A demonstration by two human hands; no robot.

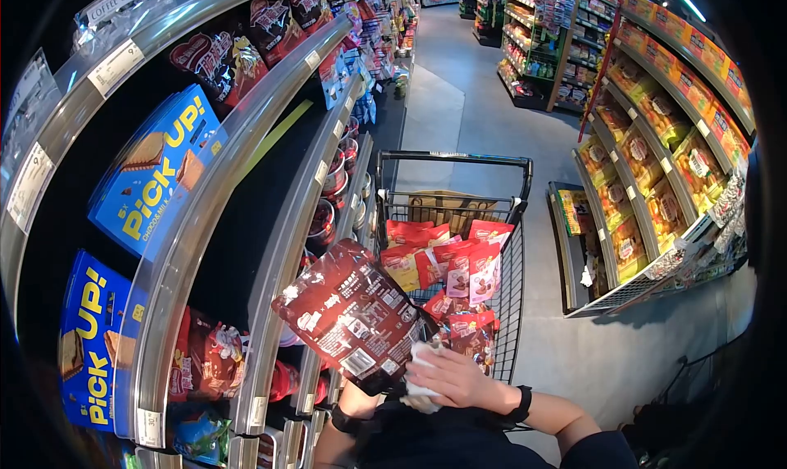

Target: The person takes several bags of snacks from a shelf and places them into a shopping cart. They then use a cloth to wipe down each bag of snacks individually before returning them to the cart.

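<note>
Gripping a white cloth [420,372] in our right hand [459,380], we have its fingers curled over it at the lower corner of a large brown bag [344,309]. Our left hand [359,397] is under the bag's bottom edge, mostly hidden, so we cannot tell how its fingers close. We wear a dark band on each wrist.

The bag itself is tilted in front of us, between the shelving on our left and the cart, with small white print, pictures and a barcode on the side we see (the print is too small for us to read).

Just beyond, the black wire shopping cart [522,305] carries red bags [473,331], pink-and-red packets [471,274] and a yellow-and-red packet [402,270]. A brown panel [451,208] stands toward its far end.

To our left, blue PiCK UP! boxes [156,174] stand on the shelves [176,297], with dark red bags [217,63] farther up and a red bag [211,361] lower down. Across the grey floor [443,112], to our right, a tiered rack [611,243] holds yellow bags [662,211], and more stocked shelving stands farther along the aisle.
</note>
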